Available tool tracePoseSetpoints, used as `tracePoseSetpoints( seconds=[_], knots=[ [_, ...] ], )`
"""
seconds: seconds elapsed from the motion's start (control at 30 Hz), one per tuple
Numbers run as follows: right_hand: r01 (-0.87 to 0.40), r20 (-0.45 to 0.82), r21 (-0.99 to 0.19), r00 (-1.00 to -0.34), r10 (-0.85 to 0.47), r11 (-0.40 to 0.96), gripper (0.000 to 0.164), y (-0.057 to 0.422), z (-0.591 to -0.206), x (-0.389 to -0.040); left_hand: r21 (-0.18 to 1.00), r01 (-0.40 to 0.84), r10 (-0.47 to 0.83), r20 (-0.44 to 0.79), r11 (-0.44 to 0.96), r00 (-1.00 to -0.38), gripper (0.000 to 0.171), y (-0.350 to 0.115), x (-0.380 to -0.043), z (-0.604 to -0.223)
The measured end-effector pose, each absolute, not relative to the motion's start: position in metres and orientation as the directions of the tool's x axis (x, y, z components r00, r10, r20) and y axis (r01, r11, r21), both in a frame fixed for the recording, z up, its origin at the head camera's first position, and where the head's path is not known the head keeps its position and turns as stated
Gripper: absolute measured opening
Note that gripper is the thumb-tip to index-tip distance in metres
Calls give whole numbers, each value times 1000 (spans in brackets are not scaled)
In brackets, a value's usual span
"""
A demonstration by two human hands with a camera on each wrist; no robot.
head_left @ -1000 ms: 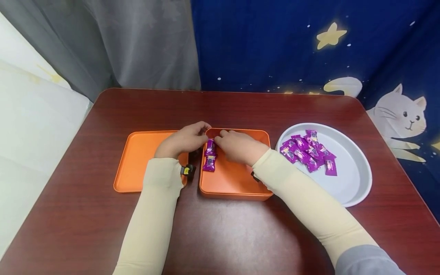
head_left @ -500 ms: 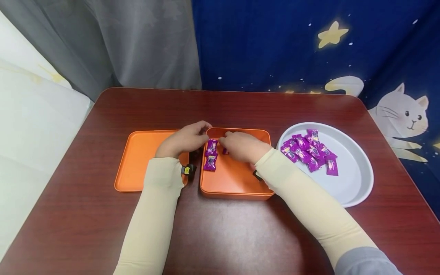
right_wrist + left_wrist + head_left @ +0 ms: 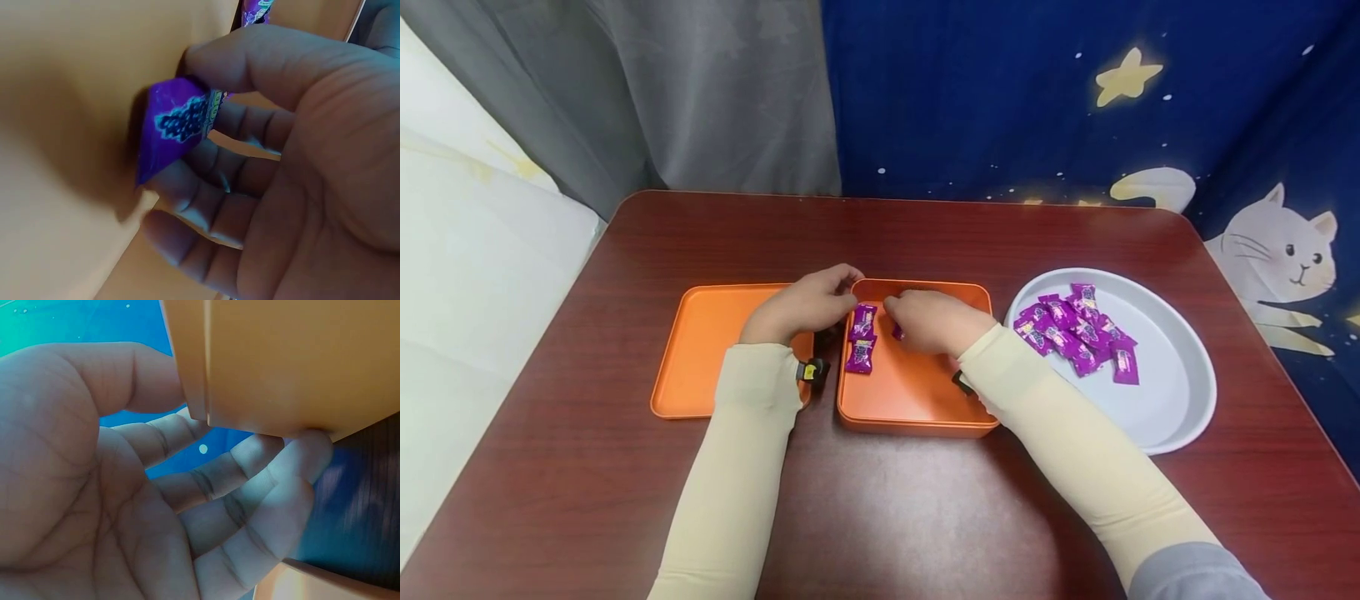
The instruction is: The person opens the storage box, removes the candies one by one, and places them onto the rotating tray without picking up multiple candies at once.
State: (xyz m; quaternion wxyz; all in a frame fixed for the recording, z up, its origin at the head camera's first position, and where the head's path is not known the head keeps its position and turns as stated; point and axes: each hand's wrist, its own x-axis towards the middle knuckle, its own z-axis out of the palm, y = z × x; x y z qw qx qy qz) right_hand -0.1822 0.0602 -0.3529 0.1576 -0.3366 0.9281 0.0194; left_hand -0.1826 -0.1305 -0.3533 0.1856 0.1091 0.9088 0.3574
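Note:
In the head view my left hand (image 3: 808, 302) is at the far left corner of an orange box (image 3: 917, 400). The left wrist view shows its thumb at the rim of that box (image 3: 294, 362) and its curled fingers at the corner. My right hand (image 3: 936, 321) is down inside the box. Between thumb and fingers it pinches a purple wrapped candy (image 3: 175, 119) with a grape print, tilted just over the box floor. Two purple wrapped candies (image 3: 861, 337) lie end to end along the box's left wall.
A white round tray (image 3: 1180, 392) on the right holds a pile of purple candies (image 3: 1075, 329). An orange lid (image 3: 688, 358) lies flat on the brown table (image 3: 910, 508), left of the box and partly under the left forearm. Curtains hang behind.
My right hand has shifted slightly right, away from the two candies by the left wall, with a candy now showing under its fingers. My left hand stays at the box corner.

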Motion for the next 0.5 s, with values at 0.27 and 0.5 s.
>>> tracePoseSetpoints(
  seconds=[0.27,0.5],
  knots=[
    [-570,-373,-168,-718,-587,804,53,65,-352,-183,697,43,322,-274,715,-906,36,-129,-181,-352],
    [-523,-354,-295,-717,-600,800,27,74,-351,-187,693,42,318,-276,719,-907,38,-130,-181,-353]
  ],
)
